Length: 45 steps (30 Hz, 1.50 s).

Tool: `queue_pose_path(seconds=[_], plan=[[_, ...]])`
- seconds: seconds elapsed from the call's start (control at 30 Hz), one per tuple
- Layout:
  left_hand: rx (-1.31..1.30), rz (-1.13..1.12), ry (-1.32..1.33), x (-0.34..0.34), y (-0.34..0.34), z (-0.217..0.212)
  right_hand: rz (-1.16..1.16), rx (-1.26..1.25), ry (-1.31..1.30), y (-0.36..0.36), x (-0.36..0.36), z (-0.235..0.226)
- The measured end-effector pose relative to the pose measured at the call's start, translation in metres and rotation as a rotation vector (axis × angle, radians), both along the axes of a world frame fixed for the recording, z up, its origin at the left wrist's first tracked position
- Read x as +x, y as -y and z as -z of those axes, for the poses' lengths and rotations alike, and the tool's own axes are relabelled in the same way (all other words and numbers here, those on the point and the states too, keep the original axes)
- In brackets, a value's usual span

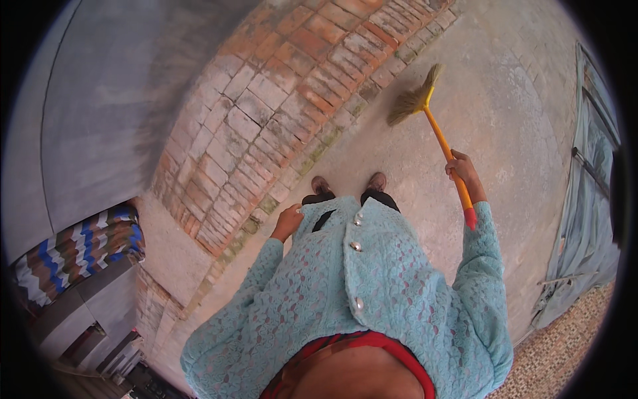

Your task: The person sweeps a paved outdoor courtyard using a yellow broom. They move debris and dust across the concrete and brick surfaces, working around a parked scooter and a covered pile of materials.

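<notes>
My right hand [463, 171] is wrapped round the orange-yellow handle of a broom [438, 130], whose red end cap points back toward me. The broom's bristle head is spread in a fan over the concrete, ahead and to the right of my feet. Beside the lower edge of my light blue jacket [325, 266], my left hand [288, 223] has its fingers curled closed. A small pale spot shows at those fingertips, but what they hold, if anything, is too small to name.
A raised, curved brick step [266, 120] runs along the left, below a grey wall [113, 100]. Striped sheeting [86, 246] lies at the far left. Grey-blue plastic sheeting [578, 206] with dark poles borders the concrete floor [518, 133] on the right.
</notes>
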<state>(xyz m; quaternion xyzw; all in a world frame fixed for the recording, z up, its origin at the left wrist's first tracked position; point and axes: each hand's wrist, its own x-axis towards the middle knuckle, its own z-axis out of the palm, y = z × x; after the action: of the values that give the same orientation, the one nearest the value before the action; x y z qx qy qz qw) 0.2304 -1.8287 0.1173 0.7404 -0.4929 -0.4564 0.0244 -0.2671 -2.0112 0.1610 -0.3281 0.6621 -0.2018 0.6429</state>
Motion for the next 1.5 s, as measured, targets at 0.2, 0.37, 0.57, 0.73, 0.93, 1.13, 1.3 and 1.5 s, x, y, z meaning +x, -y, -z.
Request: queue_pose_path(seconds=[0.2,0.37,0.57,0.73,0.93,1.13,1.3,1.5], plan=[[0.101,-0.169,-0.056,-0.007,-0.004,-0.013,0.118,0.016,0.204,-0.018,0.022,-0.059],[0.132,-0.209,-0.087,-0.014,-0.003,-0.019,0.236,0.305,0.623,0.011,0.038,-0.004],[0.164,-0.406,-0.153,-0.017,-0.007,-0.038,0.331,0.302,0.56,0.041,0.005,0.065],[0.195,-0.335,-0.097,-0.009,-0.028,-0.027,0.156,0.006,0.142,0.047,-0.021,0.035],[0.183,-0.255,-0.001,-0.038,0.004,-0.033,0.183,0.009,0.241,0.009,-0.039,-0.015],[0.14,-0.273,-0.051,-0.051,0.029,-0.044,0.286,0.303,0.638,-0.081,-0.022,0.005],[0.136,-0.274,0.007,-0.069,0.047,-0.07,0.012,0.279,0.378,-0.092,-0.02,0.056],[0.024,-0.097,0.007,-0.033,0.023,-0.037,0.016,0.114,0.048,-0.025,-0.083,0.078]])
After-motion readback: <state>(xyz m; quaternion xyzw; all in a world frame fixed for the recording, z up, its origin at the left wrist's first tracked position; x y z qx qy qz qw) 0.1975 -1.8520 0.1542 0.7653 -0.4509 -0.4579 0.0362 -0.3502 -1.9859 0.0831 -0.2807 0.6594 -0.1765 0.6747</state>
